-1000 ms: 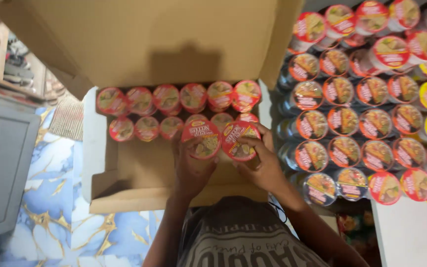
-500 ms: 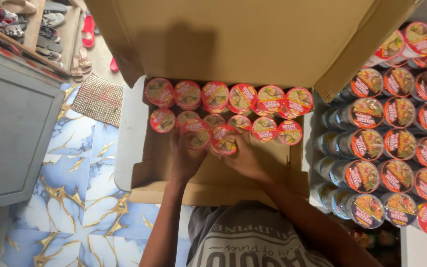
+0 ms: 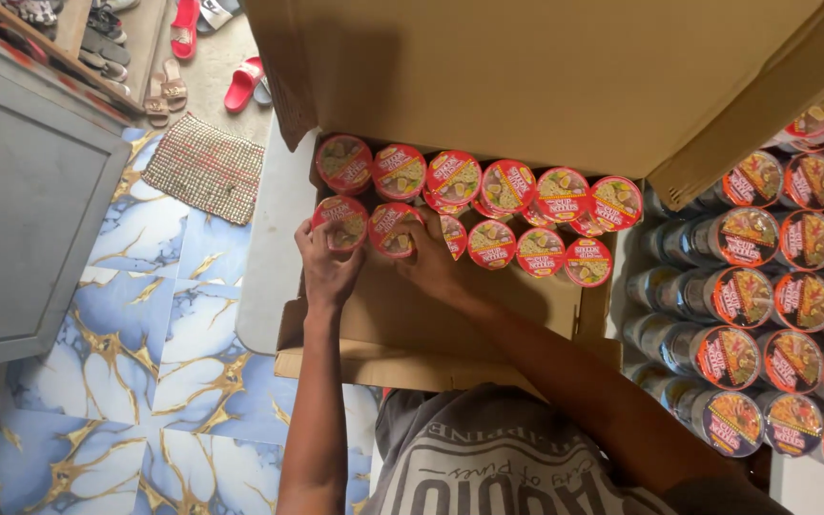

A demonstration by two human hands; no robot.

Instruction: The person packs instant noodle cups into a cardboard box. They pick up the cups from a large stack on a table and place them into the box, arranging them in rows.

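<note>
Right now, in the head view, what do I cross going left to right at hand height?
Grey cabinet → blue marbled floor → left hand on a noodle cup → right hand on a second cup → cups in the cardboard box → stacked cups outside it.

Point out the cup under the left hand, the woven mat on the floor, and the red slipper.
cup (image 3: 347,219), head view, on its printed lid.
woven mat (image 3: 204,167), head view, on its middle.
red slipper (image 3: 243,84), head view, on its sole.

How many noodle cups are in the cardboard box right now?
12 noodle cups show in the cardboard box: six in the back row, six in front, two under the left hand and right hand. More may be hidden.
</note>
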